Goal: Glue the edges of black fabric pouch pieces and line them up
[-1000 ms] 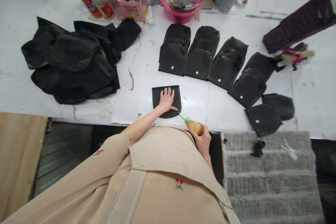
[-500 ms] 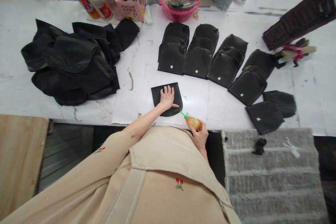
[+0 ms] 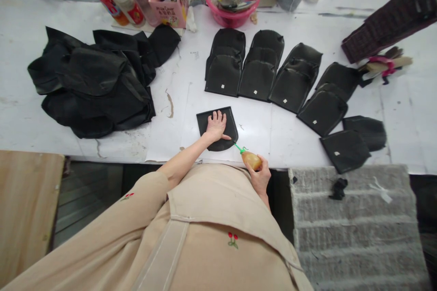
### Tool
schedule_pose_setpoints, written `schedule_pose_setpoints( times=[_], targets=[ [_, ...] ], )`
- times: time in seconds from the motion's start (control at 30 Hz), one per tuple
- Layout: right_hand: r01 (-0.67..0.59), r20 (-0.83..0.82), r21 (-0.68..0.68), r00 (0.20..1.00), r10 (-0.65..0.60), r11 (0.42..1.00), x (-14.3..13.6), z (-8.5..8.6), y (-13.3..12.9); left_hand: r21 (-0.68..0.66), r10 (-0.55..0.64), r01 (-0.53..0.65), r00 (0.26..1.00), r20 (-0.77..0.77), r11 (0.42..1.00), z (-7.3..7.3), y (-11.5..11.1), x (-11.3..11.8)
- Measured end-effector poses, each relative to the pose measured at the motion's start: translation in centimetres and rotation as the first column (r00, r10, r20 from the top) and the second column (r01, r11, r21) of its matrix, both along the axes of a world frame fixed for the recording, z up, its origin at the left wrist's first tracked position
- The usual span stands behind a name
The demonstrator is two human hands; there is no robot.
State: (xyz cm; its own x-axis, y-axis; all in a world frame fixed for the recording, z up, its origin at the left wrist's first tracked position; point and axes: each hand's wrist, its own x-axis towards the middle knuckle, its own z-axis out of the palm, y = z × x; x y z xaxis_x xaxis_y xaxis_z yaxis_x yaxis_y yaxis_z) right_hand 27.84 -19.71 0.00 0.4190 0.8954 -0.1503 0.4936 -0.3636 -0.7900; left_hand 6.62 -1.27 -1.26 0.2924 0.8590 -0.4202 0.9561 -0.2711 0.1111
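A black piece (image 3: 227, 120) with one rounded end lies flat on the white table near its front edge. Spread on top of it, my left hand (image 3: 217, 127) presses with the fingers apart and the thumb pointing right. My right hand (image 3: 260, 175) grips a bottle of amber liquid (image 3: 251, 160) just right of the piece. The bottle's green nozzle (image 3: 238, 147) points up and left, its tip at the piece's lower right edge, close to my left thumb.
A loose black heap (image 3: 92, 82) lies at the left. Several black stacks (image 3: 223, 72) fan out behind and to the right. Farther back stand a pink basin (image 3: 233, 19), a pink box (image 3: 167, 9) and bottles. Grey cloth (image 3: 355, 236) hangs at the front right.
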Motion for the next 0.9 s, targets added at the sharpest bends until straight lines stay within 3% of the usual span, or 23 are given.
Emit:
schedule_pose_setpoints(
  times=[0.13,0.33,0.9],
  targets=[
    [0.008,-0.005,0.006,1.0,-0.008,1.0,-0.2,-0.1,0.1,-0.045,-0.03,0.032,0.999,0.03,0.998,0.0,-0.3,-0.4],
    [0.011,-0.007,0.011,1.0,-0.011,1.0,-0.1,0.1,-0.2,-0.046,0.01,-0.011,1.0,-0.022,0.999,-0.7,-1.3,0.6],
    [-0.021,0.011,0.007,1.0,0.021,1.0,-0.1,0.0,-0.7,-0.066,0.038,-0.04,0.999,-0.038,0.997,-0.7,-1.1,1.0]
  ],
)
